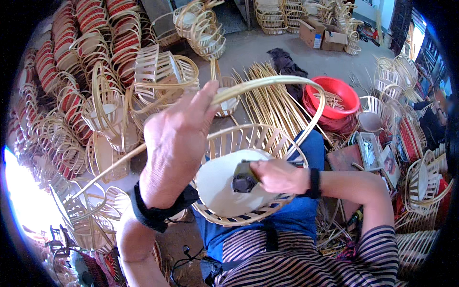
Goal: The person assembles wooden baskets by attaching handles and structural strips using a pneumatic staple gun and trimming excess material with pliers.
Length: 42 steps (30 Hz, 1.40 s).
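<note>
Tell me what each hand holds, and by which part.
The left hand grips a pale bent strip, partway along its length. The right hand holds a dark broad-headed tool, seemingly by its handle.

On my feed, the basket [234,221] sat on the lap [306,210], canes [272,107] beyond, basket stacks [91,43] far left, basin [337,113] far right.

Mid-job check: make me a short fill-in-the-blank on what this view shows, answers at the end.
1. The left hand grips the bent pale strip, and the other hand, the ____ one, holds the dark tool.
2. The round basin holding short sticks is coloured ____.
3. The person's shirt is patterned with ____.
4. The wristbands are ____ in colour.

Missing words: right; red; stripes; black.
</note>
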Motion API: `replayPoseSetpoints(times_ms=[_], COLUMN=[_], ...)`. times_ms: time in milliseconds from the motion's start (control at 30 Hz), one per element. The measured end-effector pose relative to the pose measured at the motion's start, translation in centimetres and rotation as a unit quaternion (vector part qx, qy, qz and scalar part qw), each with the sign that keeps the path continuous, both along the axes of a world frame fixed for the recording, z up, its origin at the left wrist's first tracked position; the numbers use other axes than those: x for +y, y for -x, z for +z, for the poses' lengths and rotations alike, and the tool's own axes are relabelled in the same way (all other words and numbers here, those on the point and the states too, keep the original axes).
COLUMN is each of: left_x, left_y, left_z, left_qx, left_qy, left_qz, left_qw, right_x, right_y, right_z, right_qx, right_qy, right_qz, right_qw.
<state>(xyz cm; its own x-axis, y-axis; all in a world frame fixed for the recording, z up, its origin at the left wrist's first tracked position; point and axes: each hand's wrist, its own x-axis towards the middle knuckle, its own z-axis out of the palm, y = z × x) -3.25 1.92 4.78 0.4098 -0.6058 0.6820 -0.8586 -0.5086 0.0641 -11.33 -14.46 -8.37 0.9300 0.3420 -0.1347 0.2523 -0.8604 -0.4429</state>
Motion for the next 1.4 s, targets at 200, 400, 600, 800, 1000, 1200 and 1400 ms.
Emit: replayPoseSetpoints(times_ms=[200,400,600,800,1000,1200,1400], left_x=[1.4,2.7,1.5,5.5,3.1,2.8,3.4], left_y=[-0.4,-0.9,-1.3,-0.9,0.4,0.6,0.7], left_z=[-1.6,-2.0,-1.8,-1.5,-7.2,-7.9,-8.1], left_qx=[0.025,0.04,0.074,0.169,0.165,0.165,0.245], left_qy=[0.023,0.003,-0.031,-0.032,0.266,0.326,0.376], left_qz=[0.003,0.03,0.041,0.069,0.083,0.032,-0.008], left_qw=[0.999,0.999,0.996,0.983,0.946,0.93,0.894], right_x=[-0.1,1.4,2.0,0.5,1.4,1.8,6.9], right_y=[-0.8,-1.2,-6.2,-8.5,-7.4,-6.3,-5.5], right_z=[-5.8,10.5,12.7,10.7,12.5,13.1,13.1], right_qx=[-0.081,-0.088,-0.507,-0.513,-0.432,-0.337,-0.457], right_qy=[-0.007,0.123,0.094,0.081,0.074,0.097,0.139], right_qz=[0.124,0.137,0.087,0.071,0.079,0.048,0.216], right_qw=[0.989,0.979,0.852,0.852,0.895,0.935,0.851])
